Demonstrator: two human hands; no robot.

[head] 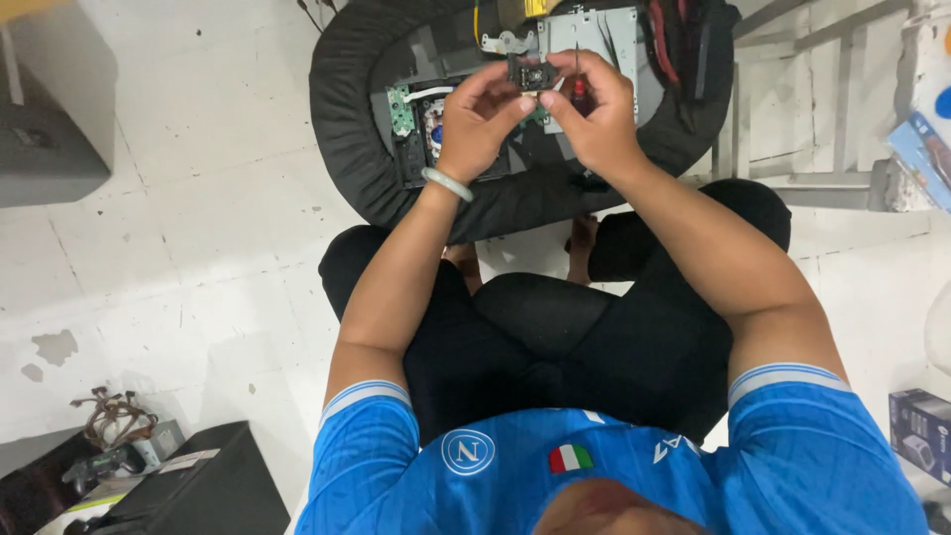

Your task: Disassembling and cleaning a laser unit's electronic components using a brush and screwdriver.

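Note:
I hold a small black electronic module (528, 73) up between both hands over a round black padded stool (347, 119). My left hand (477, 117), with a pale green bangle on the wrist, pinches the module's left side. My right hand (592, 109) grips its right side and also holds a red-handled screwdriver (578, 94). On the stool lies an opened disc drive with a green circuit board (400, 109) and a grey metal chassis (594, 35). My fingers hide most of the module.
I sit on a white painted floor with black-trousered legs folded. A dark box (40, 139) stands at far left, a black case (198, 485) and tangled wires (109, 416) at lower left, a dark blue box (921, 431) at lower right, white metal railing (842, 99) at upper right.

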